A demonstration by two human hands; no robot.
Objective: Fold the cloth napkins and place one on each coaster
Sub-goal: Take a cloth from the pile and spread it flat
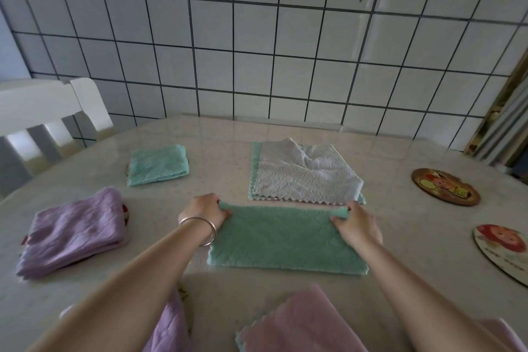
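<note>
Grey-white wall tiles with dark grout rise behind a pale, glossy table (223, 151), and a white chair (51, 111) stands at its far left corner. Taking the green napkin (285, 240) at the table's centre as the landmark: it lies flat as a wide rectangle, seemingly folded once already. The left hand (204, 210), with a silver bangle (200, 230) on its wrist, pinches the napkin's far left corner, and the right hand (357, 226) pinches its far right corner, fingers curled onto the cloth's edge.

Just beyond the green napkin a white lace napkin (305, 177) lies loosely on top of another green one, neither of them folded small; they look like work still waiting. Far left of the landmark sits a small folded teal napkin (157, 164), with a dark sliver at its left edge that may be a coaster, though I cannot be sure. Left of the landmark a folded lilac napkin (74, 231) rests on a coaster whose rim peeks out beside it. To the right, well apart, two round picture coasters, a brown-rimmed coaster (445, 187) and a pale coaster (503, 248), lie bare. Nearer than the landmark, a pink napkin (291, 323) and more lilac cloth (168, 326) sit at the table's near edge, partly hidden by the arms.

By my judgement roughly two placements are done, one fold is in hand, and at least two coasters remain to fill
</note>
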